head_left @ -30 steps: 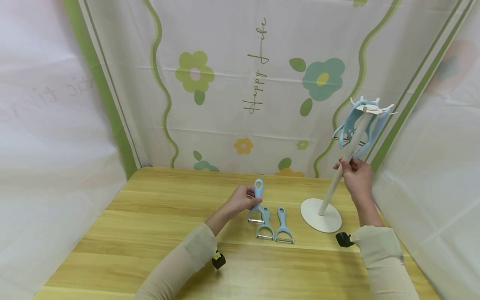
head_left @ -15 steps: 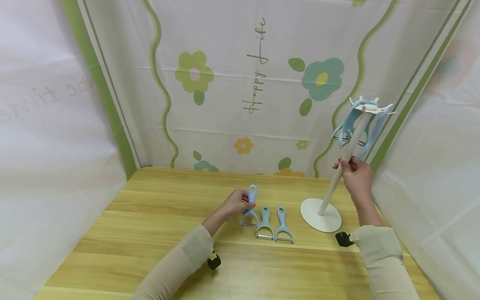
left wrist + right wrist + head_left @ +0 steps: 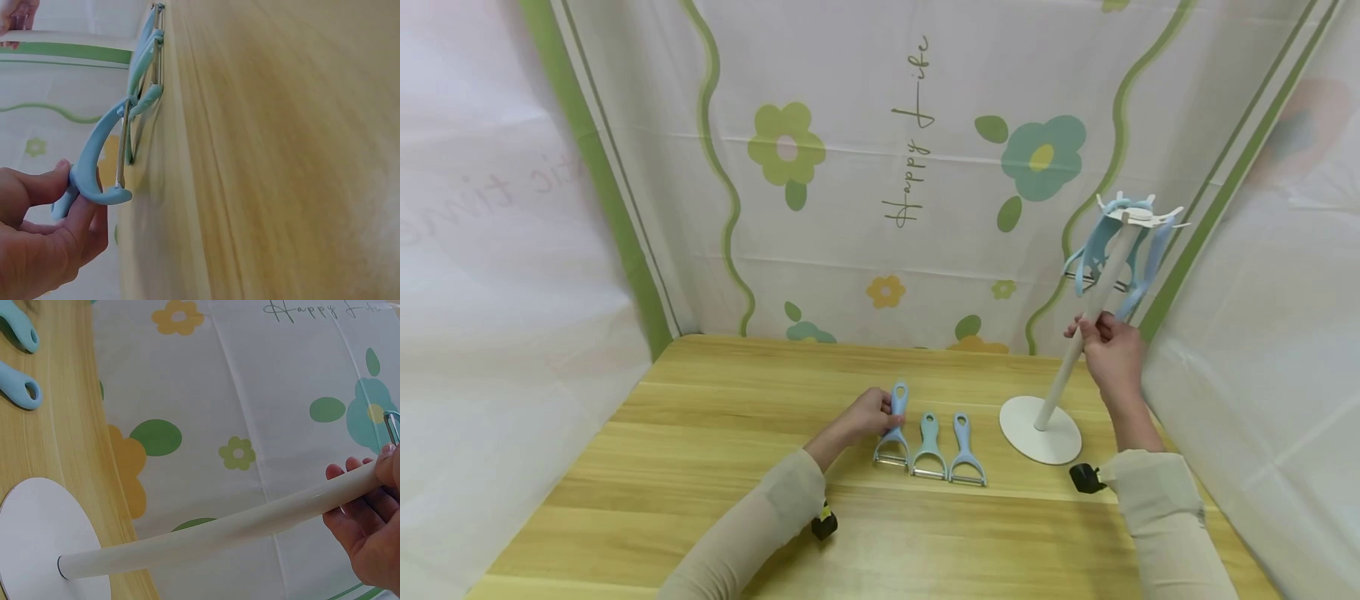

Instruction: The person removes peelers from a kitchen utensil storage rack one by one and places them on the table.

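Observation:
My left hand [image 3: 871, 412] pinches the handle of a light blue Y-shaped peeler [image 3: 892, 446], blade end toward me. In the left wrist view that peeler [image 3: 94, 153] is held close over the wood, thumb and fingers on its handle. Just right of it lie a green-blue peeler [image 3: 929, 446] and another light blue peeler [image 3: 966, 450], side by side. My right hand [image 3: 1114, 354] grips the pole of a white hook stand [image 3: 1063, 383], below its top. Several blue and green-blue peelers [image 3: 1099, 246] hang from the stand's hooks, partly overlapping one another.
The stand's round white base [image 3: 1040, 442] rests on the wooden table [image 3: 715, 442] at the right. A white curtain [image 3: 850, 208] printed with flowers rises behind the table's back edge, and pale sheets hang on both sides. Black wrist cameras [image 3: 823, 523] sit near both cuffs.
My left hand has moved left and down with the light blue peeler, from overlapping the green-blue one to a spot on its left. My right hand stays on the pole.

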The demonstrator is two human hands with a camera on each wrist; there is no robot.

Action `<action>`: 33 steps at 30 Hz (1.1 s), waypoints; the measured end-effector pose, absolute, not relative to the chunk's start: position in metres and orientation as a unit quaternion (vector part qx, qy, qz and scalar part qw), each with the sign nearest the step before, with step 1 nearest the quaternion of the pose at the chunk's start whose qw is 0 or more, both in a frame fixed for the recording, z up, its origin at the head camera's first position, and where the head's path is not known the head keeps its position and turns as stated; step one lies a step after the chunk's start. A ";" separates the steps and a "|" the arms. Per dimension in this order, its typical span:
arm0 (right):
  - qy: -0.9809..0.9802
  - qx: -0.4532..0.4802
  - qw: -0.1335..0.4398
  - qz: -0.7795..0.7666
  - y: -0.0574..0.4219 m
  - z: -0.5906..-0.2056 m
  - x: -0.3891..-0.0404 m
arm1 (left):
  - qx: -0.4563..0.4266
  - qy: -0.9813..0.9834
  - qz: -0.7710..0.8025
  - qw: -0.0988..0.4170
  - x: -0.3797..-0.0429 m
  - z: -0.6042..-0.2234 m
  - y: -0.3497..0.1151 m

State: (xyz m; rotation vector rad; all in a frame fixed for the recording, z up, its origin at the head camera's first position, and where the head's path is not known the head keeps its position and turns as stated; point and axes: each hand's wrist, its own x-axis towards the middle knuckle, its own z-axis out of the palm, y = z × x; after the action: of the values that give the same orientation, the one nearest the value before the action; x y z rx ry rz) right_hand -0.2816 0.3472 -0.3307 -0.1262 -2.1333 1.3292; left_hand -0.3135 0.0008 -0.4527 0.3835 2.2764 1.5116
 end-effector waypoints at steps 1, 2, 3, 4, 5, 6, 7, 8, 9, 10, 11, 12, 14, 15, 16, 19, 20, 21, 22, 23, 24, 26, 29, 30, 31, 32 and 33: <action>-0.810 -0.051 0.304 0.499 0.347 -0.331 -0.281 | 0.137 0.811 0.536 0.191 -0.313 -0.453 0.001; -0.812 -0.054 0.300 0.498 0.347 -0.330 -0.281 | 0.138 0.813 0.533 0.191 -0.313 -0.454 0.001; -0.815 -0.058 0.296 0.495 0.347 -0.330 -0.281 | 0.139 0.814 0.531 0.191 -0.314 -0.454 0.001; -0.817 -0.060 0.293 0.493 0.347 -0.330 -0.280 | 0.140 0.815 0.529 0.192 -0.314 -0.455 0.000; -0.818 -0.062 0.292 0.491 0.347 -0.330 -0.280 | 0.140 0.815 0.527 0.195 -0.314 -0.456 0.000; -0.818 -0.063 0.292 0.491 0.347 -0.330 -0.280 | 0.140 0.815 0.527 0.197 -0.315 -0.457 0.000; -0.818 -0.063 0.291 0.491 0.347 -0.329 -0.280 | 0.140 0.814 0.527 0.199 -0.315 -0.458 0.000; -0.816 -0.061 0.291 0.496 0.347 -0.329 -0.280 | 0.140 0.814 0.526 0.201 -0.316 -0.459 0.000; -0.813 -0.058 0.292 0.500 0.347 -0.329 -0.280 | 0.138 0.813 0.528 0.204 -0.316 -0.460 0.000; -0.810 -0.056 0.294 0.504 0.347 -0.329 -0.281 | 0.135 0.812 0.529 0.206 -0.317 -0.460 0.000; -0.807 -0.053 0.295 0.508 0.348 -0.330 -0.281 | 0.131 0.812 0.530 0.208 -0.317 -0.461 0.000; -0.806 -0.051 0.296 0.510 0.348 -0.330 -0.282 | 0.128 0.812 0.530 0.209 -0.317 -0.461 0.000; -0.804 -0.050 0.298 0.513 0.348 -0.330 -0.282 | 0.124 0.818 0.523 0.204 -0.317 -0.462 0.000; -0.803 -0.050 0.299 0.512 0.348 -0.330 -0.282 | 0.119 0.821 0.519 0.204 -0.317 -0.463 0.000; -0.804 -0.051 0.299 0.511 0.349 -0.331 -0.282 | 0.121 0.826 0.513 0.201 -0.316 -0.462 0.000; -0.809 -0.055 0.296 0.505 0.349 -0.331 -0.282 | 0.120 0.841 0.491 0.190 -0.316 -0.463 0.001; -0.810 -0.055 0.295 0.504 0.349 -0.330 -0.281 | 0.118 0.845 0.485 0.188 -0.315 -0.463 0.001; -0.810 -0.056 0.295 0.503 0.349 -0.330 -0.281 | 0.117 0.849 0.481 0.186 -0.315 -0.463 0.001; -0.813 -0.057 0.293 0.501 0.349 -0.330 -0.281 | 0.119 0.854 0.473 0.182 -0.313 -0.463 0.001; -0.814 -0.058 0.292 0.500 0.349 -0.330 -0.281 | 0.117 0.858 0.467 0.178 -0.314 -0.464 0.002; -0.814 -0.059 0.291 0.500 0.349 -0.330 -0.281 | 0.119 0.862 0.460 0.175 -0.313 -0.463 0.002; -0.813 -0.059 0.290 0.501 0.348 -0.330 -0.281 | 0.125 0.870 0.446 0.166 -0.311 -0.463 0.003; -0.818 -0.061 0.288 0.495 0.349 -0.330 -0.280 | 0.129 0.881 0.428 0.158 -0.310 -0.462 0.004; -0.819 -0.060 0.288 0.492 0.349 -0.330 -0.280 | 0.127 0.883 0.424 0.156 -0.310 -0.462 0.005; -0.819 -0.059 0.290 0.491 0.349 -0.330 -0.280 | 0.126 0.885 0.421 0.155 -0.309 -0.461 0.005; -0.818 -0.057 0.293 0.492 0.349 -0.331 -0.281 | 0.123 0.887 0.417 0.155 -0.309 -0.461 0.005; -0.814 -0.055 0.297 0.496 0.349 -0.331 -0.281 | 0.123 0.889 0.414 0.154 -0.309 -0.460 0.006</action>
State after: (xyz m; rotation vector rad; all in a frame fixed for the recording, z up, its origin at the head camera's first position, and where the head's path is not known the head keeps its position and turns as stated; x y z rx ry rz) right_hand -0.2809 0.3493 -0.3307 -0.1470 -2.1651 1.3189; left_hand -0.3091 0.0056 -0.4605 0.3518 2.5486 1.1866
